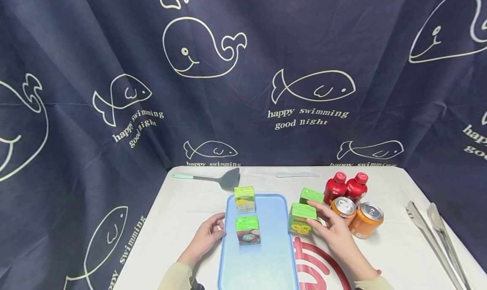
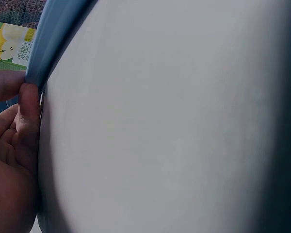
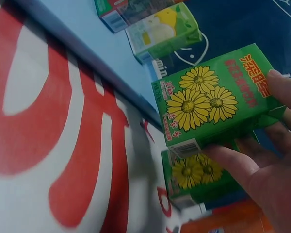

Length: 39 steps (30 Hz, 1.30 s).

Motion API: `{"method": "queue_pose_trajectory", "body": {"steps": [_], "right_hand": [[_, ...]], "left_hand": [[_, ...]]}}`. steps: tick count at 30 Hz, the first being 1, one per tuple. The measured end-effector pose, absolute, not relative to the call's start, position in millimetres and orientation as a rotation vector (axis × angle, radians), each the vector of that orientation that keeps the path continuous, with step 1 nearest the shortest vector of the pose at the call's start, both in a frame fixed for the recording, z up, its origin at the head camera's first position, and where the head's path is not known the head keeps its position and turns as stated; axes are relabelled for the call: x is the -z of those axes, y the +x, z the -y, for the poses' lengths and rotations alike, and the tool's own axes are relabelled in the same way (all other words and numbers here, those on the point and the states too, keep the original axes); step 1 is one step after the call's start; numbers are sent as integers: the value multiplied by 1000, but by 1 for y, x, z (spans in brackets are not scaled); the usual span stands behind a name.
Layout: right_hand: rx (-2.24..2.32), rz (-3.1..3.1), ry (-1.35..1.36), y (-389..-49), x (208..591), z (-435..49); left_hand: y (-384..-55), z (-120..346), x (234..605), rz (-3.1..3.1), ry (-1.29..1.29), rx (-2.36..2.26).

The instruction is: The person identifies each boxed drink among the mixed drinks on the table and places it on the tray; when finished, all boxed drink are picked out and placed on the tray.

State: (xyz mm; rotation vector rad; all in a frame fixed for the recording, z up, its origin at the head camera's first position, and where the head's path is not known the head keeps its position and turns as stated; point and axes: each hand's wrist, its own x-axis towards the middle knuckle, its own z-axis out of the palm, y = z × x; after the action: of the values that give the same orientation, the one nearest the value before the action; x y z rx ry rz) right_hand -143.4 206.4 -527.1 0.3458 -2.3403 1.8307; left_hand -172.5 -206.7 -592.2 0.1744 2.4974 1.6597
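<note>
My right hand [image 1: 336, 231] grips a green drink carton with yellow flowers [image 1: 302, 218], thumb and fingers on its sides. The right wrist view shows this flowered carton [image 3: 203, 97] raised and tilted, above a second flowered carton [image 3: 196, 172]. That second green carton [image 1: 312, 195] stands just behind the held one in the head view. At the left rim of the blue tray [image 1: 272, 247], my left hand [image 1: 205, 238] pinches the edge between thumb and finger. On the tray stand a yellow-green carton [image 1: 244, 200] and, nearer me, a green and dark red carton [image 1: 248, 231].
Two red bottles [image 1: 335, 187] and two orange cans [image 1: 367, 220] stand close beside my right hand. Long metal utensils [image 1: 437, 235] lie at the far right. A spatula [image 1: 224, 179] and a pale knife [image 1: 297, 175] lie along the table's back edge.
</note>
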Motion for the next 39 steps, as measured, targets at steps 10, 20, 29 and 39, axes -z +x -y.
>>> {"method": "queue_pose_trajectory", "body": {"steps": [10,20,29,39], "right_hand": [[-1736,2361,424,-168,532,-181],[-1841,2394,444,-190,531,-157],[-1821,2382,503,-202,537,-145],[-1903,2419,418,-209,539,-139]], "left_hand": [[-174,205,596,-2571,155,-1599],[-172,207,593,-2492,179,-1674],[-173,207,593,-2492,176,-1673],[-173,207,593,-2504,178,-1641]]}}
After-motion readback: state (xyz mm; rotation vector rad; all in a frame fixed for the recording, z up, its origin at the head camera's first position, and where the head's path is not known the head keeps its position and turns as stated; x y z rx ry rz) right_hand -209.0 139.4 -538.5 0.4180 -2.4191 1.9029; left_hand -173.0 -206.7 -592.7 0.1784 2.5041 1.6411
